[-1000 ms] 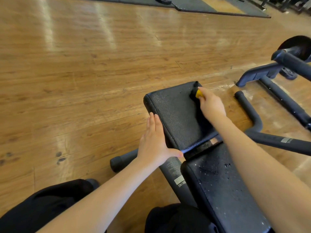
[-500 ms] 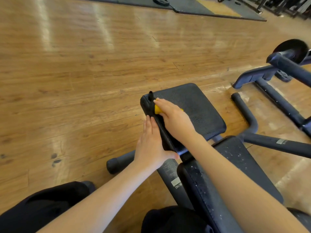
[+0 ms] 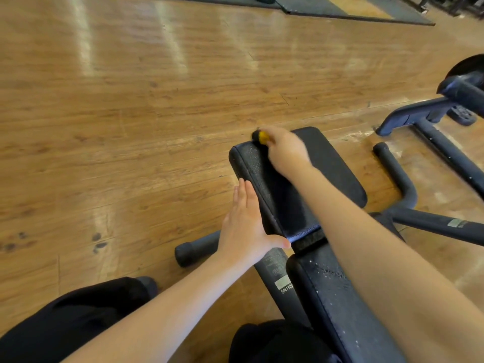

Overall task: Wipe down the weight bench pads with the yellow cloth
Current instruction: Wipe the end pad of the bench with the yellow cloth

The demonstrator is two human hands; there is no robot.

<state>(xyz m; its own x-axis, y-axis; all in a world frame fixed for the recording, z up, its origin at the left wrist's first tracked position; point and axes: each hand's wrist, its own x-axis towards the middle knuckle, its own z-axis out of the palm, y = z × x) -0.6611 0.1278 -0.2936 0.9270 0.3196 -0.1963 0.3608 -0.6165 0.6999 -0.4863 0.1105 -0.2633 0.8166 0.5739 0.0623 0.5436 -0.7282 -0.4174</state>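
Note:
The far black bench pad (image 3: 332, 163) stands at centre, with the near black pad (image 3: 332, 297) below it, speckled with white flecks. My right hand (image 3: 284, 150) is at the far pad's far left corner, closed around the yellow cloth (image 3: 262, 137); only a small yellow bit with a dark edge shows past the fingers. My left hand (image 3: 245, 226) lies flat against the far pad's left side, fingers straight, thumb hooked near the gap between the pads.
The black bench frame (image 3: 408, 203) spreads over the wooden floor (image 3: 131, 127) to the right. Another machine's dark base (image 3: 429, 113) and a weight plate (image 3: 468, 66) stand at the far right. Black mats (image 3: 314, 6) lie at the top. My dark-trousered legs (image 3: 78, 323) are bottom left.
My right hand has moved with the cloth from the pad's left edge, near my left hand, up to its far left corner. A second ago it was at the far right corner. Left hand stays.

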